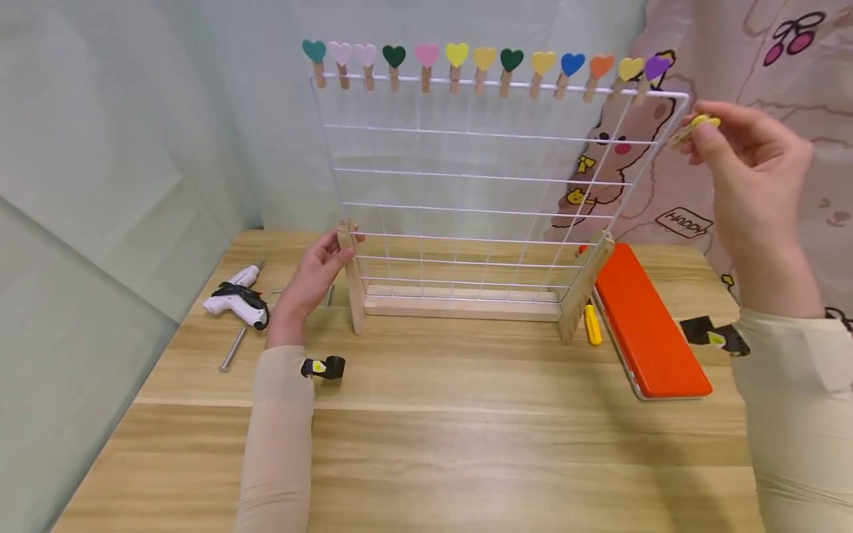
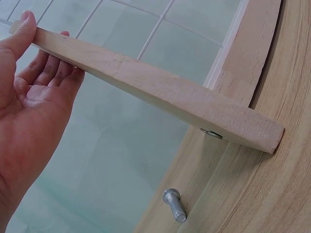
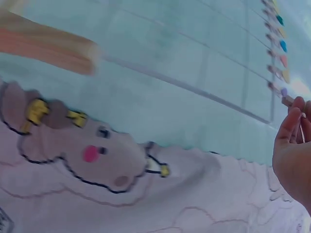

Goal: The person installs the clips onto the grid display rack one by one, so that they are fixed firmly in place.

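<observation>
A white wire grid rack (image 1: pixel 466 175) stands on a wooden base, with heart-topped clothespins (image 1: pixel 456 63) in several colours clipped along its top bar. At its left side my left hand (image 1: pixel 316 270) grips the upper end of the wooden post (image 2: pixel 146 80), thumb on one face and fingers behind. Beside the grid's upper right corner, my right hand (image 1: pixel 760 152) pinches a clothespin with a yellow heart (image 1: pixel 705 121) between thumb and fingers. In the right wrist view that hand (image 3: pixel 294 141) shows at the right edge, its clothespin (image 3: pixel 287 101) close to the end of the clipped row.
A white glue gun (image 1: pixel 240 296) with a black cord lies at the table's left, a long bolt (image 1: pixel 233 349) below it. Another bolt (image 2: pixel 174 204) lies near the left post. An orange-red case (image 1: pixel 649 318) and a yellow-handled tool (image 1: pixel 592 326) lie right of the rack.
</observation>
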`<state>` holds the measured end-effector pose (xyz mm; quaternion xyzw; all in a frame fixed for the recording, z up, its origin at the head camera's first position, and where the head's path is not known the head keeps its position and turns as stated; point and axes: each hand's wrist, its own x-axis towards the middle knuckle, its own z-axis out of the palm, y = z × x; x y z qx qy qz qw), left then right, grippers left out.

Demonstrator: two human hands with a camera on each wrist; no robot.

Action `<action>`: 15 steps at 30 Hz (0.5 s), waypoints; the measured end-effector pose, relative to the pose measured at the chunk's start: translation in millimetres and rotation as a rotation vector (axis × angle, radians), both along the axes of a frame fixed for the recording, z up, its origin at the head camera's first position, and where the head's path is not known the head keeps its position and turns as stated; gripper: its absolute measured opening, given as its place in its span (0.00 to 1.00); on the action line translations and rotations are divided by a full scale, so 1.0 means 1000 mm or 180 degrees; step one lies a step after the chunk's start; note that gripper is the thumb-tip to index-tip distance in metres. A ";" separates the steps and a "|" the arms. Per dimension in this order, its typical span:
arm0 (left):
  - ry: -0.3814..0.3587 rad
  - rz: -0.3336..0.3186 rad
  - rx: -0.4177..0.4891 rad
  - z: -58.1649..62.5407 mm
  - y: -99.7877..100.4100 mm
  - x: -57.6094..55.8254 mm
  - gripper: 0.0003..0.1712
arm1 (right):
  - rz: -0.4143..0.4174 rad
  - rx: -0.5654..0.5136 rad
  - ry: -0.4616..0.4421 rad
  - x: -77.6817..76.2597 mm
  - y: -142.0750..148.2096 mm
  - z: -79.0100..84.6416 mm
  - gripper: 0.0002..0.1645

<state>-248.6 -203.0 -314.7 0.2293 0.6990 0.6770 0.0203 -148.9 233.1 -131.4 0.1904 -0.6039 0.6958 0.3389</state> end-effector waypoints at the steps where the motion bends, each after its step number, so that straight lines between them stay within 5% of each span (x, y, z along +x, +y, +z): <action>1: -0.0004 0.0003 0.0006 0.000 0.000 0.001 0.26 | -0.0051 0.0026 0.0046 -0.002 -0.001 0.007 0.19; 7: -0.0014 -0.0005 0.0062 0.000 -0.001 0.002 0.25 | -0.0566 0.0471 0.0107 -0.011 -0.007 0.034 0.17; 11: -0.0005 0.0011 0.0055 0.000 -0.001 0.002 0.23 | -0.0957 0.0873 0.0032 -0.017 -0.009 0.038 0.15; 15: -0.0013 0.0007 0.0054 -0.001 -0.001 0.002 0.25 | -0.1055 0.0904 0.0128 -0.023 -0.010 0.037 0.11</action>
